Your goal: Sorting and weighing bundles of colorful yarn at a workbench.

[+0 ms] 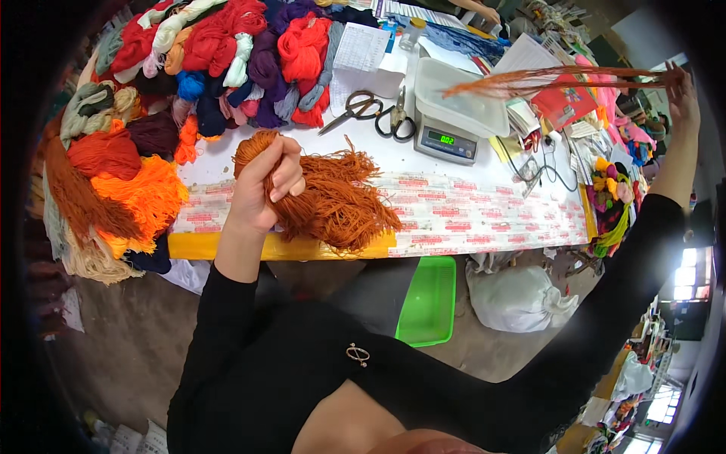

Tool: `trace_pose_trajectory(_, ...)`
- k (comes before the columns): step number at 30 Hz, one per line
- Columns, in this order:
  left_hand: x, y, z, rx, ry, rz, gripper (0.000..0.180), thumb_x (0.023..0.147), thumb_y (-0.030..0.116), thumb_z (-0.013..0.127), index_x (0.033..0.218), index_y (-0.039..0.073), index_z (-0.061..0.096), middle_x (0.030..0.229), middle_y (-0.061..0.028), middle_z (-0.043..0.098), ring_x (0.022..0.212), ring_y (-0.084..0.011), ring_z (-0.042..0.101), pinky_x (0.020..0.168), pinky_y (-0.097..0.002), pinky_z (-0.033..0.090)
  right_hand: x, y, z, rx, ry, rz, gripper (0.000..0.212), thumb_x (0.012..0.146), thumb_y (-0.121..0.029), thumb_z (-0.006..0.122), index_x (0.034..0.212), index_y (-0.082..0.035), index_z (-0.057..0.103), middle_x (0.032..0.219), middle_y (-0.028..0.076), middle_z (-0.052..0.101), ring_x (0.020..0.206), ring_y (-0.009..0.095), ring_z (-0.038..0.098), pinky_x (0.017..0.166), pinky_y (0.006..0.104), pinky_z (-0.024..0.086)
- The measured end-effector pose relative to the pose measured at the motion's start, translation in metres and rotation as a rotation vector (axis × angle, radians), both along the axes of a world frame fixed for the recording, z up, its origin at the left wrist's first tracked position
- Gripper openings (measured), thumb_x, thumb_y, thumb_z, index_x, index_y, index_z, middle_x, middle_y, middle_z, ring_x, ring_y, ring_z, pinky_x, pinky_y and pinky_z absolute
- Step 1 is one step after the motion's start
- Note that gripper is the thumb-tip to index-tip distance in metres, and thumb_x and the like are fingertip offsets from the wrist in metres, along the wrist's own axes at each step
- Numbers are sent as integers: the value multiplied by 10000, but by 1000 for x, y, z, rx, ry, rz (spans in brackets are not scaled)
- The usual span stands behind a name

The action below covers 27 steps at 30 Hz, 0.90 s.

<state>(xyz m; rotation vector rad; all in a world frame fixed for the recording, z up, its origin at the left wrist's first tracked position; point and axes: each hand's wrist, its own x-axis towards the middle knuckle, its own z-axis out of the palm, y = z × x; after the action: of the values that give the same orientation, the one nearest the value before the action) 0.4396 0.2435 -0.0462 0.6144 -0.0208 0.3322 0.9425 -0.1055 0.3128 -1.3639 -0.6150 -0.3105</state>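
Clutching a rust-brown yarn hank [333,200], the left hand [274,178] curls tight; the right hand [683,100] pinches long strands [544,78].

Yarn hank [336,198] at frame centre was rust-orange; table covering [484,216] was white with repeated red print; plastic basin [428,306], lower centre, was bright green.

Grey floor [125,333], bright windows [692,274]

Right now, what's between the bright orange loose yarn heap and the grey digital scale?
The head view shows your left hand gripping a fringed rust-brown yarn bundle, then black-handled metal scissors.
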Motion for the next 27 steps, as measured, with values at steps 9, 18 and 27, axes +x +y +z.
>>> trace_pose_trajectory(9, 0, -14, 8, 141, 35, -19, 355, 975, 265, 321, 1012, -13, 539, 596, 31, 421, 445, -48, 358, 548, -224, 396, -9, 111, -218, -630, -133, 101, 316, 892, -331, 483, 1002, -88, 654, 951, 1, 629, 858, 119, 549, 760, 266, 412)
trace_pose_trajectory(18, 4, -34, 7, 442, 85, 41, 376, 970, 271, 341, 1025, -24, 568, 982, -94, 582, 947, -162, 541, 858, -290, 410, -153, 102, -426, -1201, -406, -162, 243, 841, -231, 565, 1019, -66, 573, 1032, 118, 604, 900, 322, 580, 703, 411, 465)
trace_pose_trajectory(27, 29, -74, -9, 758, 165, 85, 322, 941, 254, 443, 1046, -11, 594, 1168, -83, 540, 1073, -171, 497, 960, -317, 348, -366, 122, -370, -553, 61, 536, 129, 813, -5, 570, 940, 5, 586, 842, 110, 579, 733, 199, 587, 616, 277, 457)
